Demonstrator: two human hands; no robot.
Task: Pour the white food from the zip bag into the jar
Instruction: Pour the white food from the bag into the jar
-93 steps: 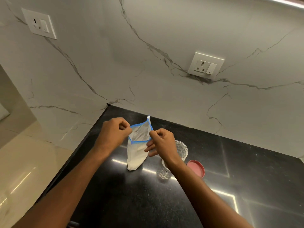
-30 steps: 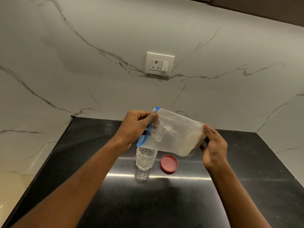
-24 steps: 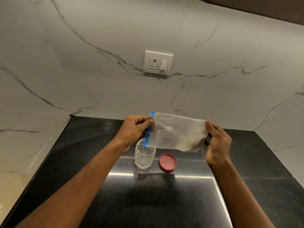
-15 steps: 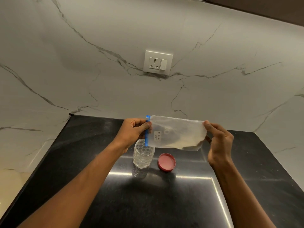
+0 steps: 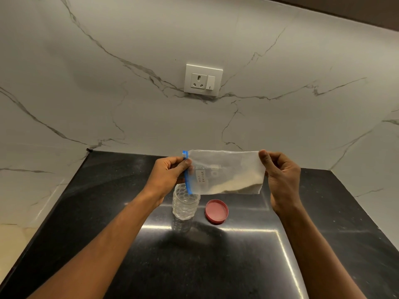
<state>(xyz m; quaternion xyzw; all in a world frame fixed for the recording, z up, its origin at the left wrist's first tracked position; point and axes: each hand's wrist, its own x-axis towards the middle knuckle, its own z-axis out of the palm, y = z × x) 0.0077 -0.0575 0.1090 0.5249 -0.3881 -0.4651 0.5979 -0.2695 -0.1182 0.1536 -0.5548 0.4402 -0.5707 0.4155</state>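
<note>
Zip bag [image 5: 224,171] is held sideways in the air above the table [image 5: 216,266], its blue zip edge [image 5: 187,175] on the left and hanging just over the mouth of the jar [image 5: 185,207]. The left hand [image 5: 168,171] has a pinching grip on the zip edge; the right hand [image 5: 280,175] has a pinching grip on the bag's far upper corner. White food [image 5: 241,185] lies heaped in the bag's lower right part, away from the zip edge. The jar stands upright on the table, with a red lid [image 5: 216,211] lying flat just to its right. The table is bare toward the near edge and on both sides; the marble wall [image 5: 129,104] rises at its back edge.
</note>
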